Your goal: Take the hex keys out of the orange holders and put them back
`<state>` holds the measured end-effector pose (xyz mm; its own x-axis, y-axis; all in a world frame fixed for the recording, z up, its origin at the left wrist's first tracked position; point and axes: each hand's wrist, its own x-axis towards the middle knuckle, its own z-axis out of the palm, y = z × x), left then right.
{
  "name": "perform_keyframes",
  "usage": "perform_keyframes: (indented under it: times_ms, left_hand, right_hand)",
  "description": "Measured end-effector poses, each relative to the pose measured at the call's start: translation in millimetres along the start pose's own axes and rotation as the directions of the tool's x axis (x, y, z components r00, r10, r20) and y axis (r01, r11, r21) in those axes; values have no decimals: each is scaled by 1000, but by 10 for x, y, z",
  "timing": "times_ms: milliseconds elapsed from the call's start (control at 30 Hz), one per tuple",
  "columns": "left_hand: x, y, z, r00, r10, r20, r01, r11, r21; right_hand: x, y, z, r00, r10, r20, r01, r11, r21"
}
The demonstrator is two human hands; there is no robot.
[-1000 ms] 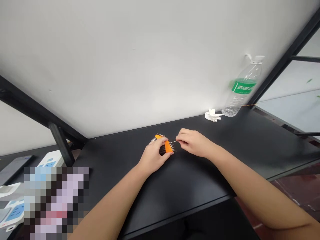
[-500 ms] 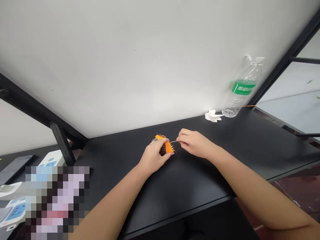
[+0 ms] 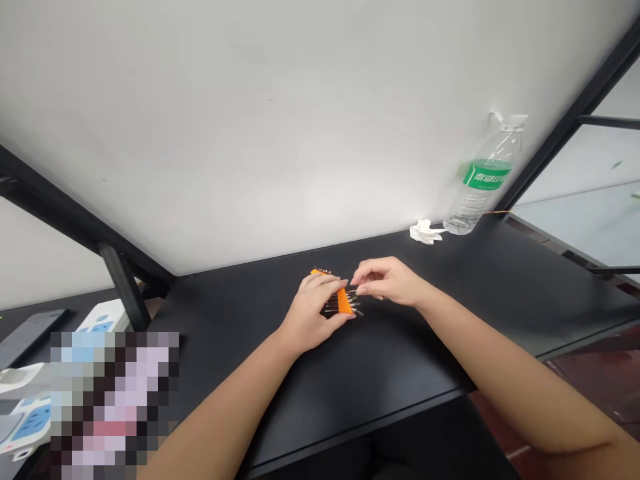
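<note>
The person's left hand (image 3: 311, 313) lies on the black table (image 3: 390, 373) with its fingers closed around one orange holder (image 3: 343, 301), a small plastic piece that carries a row of thin metal-tipped tools. The tools are too small and too crowded to count for certain; about five or six pointed ends fan out past the orange edge on the side away from the left palm. A second bit of orange shows just above the left knuckles, and it cannot be told whether that belongs to the same holder.

The right hand (image 3: 393, 281) sits directly across from the left one, its fingertips pinched together at the tips of those tools, touching or just short of them. Whether it actually has one tool in the pinch cannot be told.

Beyond the right hand, well apart from the grip and near the white wall (image 3: 280, 120), lies one crumpled white tissue (image 3: 425, 231), and just past it stands one clear water bottle (image 3: 483, 181) with a green label. Far off on the left hand's side are white power strips (image 3: 100, 319) and a dark phone (image 3: 27, 330)
</note>
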<state>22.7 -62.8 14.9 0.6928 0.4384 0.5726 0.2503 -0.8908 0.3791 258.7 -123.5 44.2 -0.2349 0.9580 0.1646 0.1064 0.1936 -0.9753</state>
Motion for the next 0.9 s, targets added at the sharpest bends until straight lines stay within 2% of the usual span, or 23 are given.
perform_keyframes:
  times_ms: [67,133,267,333,400,467,533,600,667,800,867,900]
  left_hand:
    - [5,45,-5,999,36,11,-36,999,-24]
    - [8,82,-13,998,48,31,-47,998,-46]
    - [7,107,-30,998,24,60,-21,999,-38]
    - [5,99,-34,998,19,65,-18,1000,-19]
    - [-1,84,-35,998,9,69,-8,1000,-16]
    - [-10,68,-35,997,-20,70,22,999,-25]
    - [-20,53,-35,996,-62,63,64,997,-34]
    - [-25,41,-33,994,-96,59,99,994,-42]
    - [-22,33,-31,992,-107,64,110,993,-44]
    - [-11,20,-28,994,-91,68,94,995,-38]
    - [-11,11,-26,994,-92,61,94,995,-36]
    - [-13,5,-24,994,-96,58,98,995,-34]
  right_hand:
    - [37,67,34,997,78,25,-81,985,155]
    - [83,146,103,995,95,11,-95,977,190]
    - [151,228,186,990,141,-2,-140,984,106]
    - [148,213,122,980,199,4,-199,979,38]
    - [122,186,-10,974,219,-63,-225,967,-116]
    - [91,174,-156,970,140,-198,-214,881,-422]
    - [71,189,-251,974,120,-192,-221,696,-683]
    - [72,216,-256,968,194,-160,-242,540,-806]
    - [90,231,-186,950,268,-159,-268,445,-854]
    - [107,189,-23,934,305,-184,-295,372,-880]
    - [84,145,1,953,259,-159,-257,404,-878]
    - [67,121,-1,968,223,-119,-212,460,-862]
